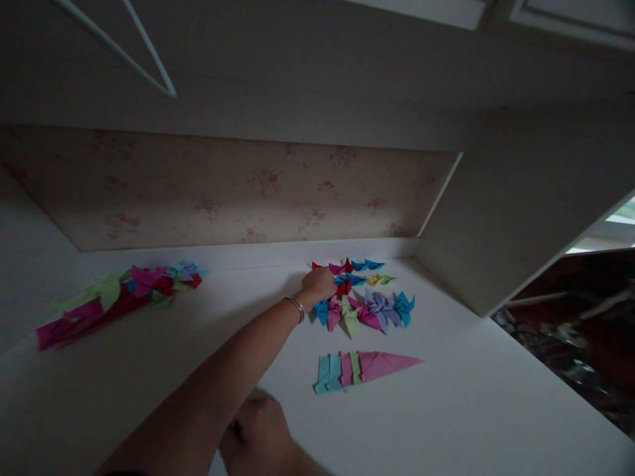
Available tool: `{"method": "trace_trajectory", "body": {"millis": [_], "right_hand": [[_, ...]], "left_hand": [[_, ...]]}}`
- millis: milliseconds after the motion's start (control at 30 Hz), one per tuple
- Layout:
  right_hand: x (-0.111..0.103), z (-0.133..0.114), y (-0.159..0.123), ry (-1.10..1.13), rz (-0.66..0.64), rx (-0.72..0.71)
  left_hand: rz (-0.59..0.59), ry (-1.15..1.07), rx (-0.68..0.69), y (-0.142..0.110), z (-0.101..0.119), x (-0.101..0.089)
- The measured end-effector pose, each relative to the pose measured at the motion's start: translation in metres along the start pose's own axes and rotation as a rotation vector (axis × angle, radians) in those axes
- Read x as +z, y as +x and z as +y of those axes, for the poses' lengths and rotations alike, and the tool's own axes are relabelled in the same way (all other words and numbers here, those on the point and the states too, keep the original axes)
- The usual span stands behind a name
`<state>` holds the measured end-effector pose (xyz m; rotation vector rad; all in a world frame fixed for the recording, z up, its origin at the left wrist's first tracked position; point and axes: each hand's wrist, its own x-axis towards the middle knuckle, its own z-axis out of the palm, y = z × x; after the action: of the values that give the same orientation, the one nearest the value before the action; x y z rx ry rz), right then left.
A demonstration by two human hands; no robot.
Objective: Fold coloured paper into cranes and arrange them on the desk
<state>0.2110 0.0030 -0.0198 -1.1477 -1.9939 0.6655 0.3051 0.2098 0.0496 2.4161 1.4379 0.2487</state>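
Observation:
My left hand, with a bracelet on its wrist, reaches out to the rows of small origami pieces. Its fingers look closed, and their tips meet a blue origami piece in the middle row; the hand partly hides the pieces. Red and yellow pieces lie close by. Just below, a front row holds pink, green, purple and blue winged pieces, such as a light green one. Near the bottom, my right hand is curled into a fist under the left forearm; whatever may be inside it is hidden.
An overlapped strip of folded paper, teal, pink and green, lies nearer on the white surface. A pile of colourful folded paper sits at the left back. A side panel rises at right, and a white hanger hangs overhead.

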Motion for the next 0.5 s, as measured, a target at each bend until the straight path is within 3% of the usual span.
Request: {"method": "trace_trajectory", "body": {"millis": [500], "right_hand": [[-0.003, -0.001, 0.000, 0.024, -0.025, 0.003]], "left_hand": [[-0.055, -0.020, -0.013, 0.012, 0.004, -0.002]]}}
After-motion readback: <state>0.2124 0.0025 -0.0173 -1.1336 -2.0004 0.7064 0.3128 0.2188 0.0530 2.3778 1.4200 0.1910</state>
